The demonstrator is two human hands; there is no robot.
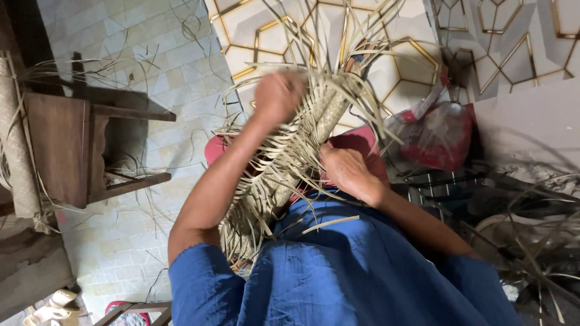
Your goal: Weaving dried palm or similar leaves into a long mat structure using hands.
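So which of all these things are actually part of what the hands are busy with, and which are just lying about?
In use:
- woven strip mat, half plaited, loose ends sticking out
- left hand gripping its upper strips
- right hand pressing on its edge

Lying about:
- wooden chair
- red plastic bag
- rolled mat at the left edge
- stray strips on the right

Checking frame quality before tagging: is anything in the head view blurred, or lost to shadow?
Head view: the left hand is motion-smeared at the top of the woven palm-strip mat; the right hand is sharper. The lower right corner is dark and murky, the wooden chair casts a hard shadow on the tiled floor, and the straight tile lines bend near the edges.
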